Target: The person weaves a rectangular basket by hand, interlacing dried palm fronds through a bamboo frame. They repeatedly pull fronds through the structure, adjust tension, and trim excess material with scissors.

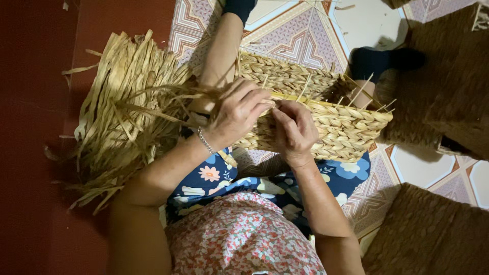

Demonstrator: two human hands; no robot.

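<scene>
The floor (30, 153) is the biggest thing here, dark red on the left and covered with patterned tiles (300, 40) on the right. The person sits on it with legs stretched out, and the feet in dark socks (377, 61) point to the far side.

On the left lies a big heap of dry straw strips (117, 112), loose and messy. On the right stand darker woven baskets (448, 86), and one more (433, 234) sits near, at the bottom right. I cannot tell what is in them.

In the middle, on the person's legs, rests the half-made basket (331, 122), woven from pale braided straw. It looks empty inside, with thin straw ends poking up from its rim.

The step in hand looks like weaving the near rim. The left hand (237, 112) is curled over the rim and grips a bunch of straw strips that trail off to the heap. It wears a thin bracelet (205, 141). The right hand (295, 132) is pressed close beside it, fingers bent, pinching a strand at the edge.

The next move would likely need a tight pull, so the strand sits snug in the braid
</scene>
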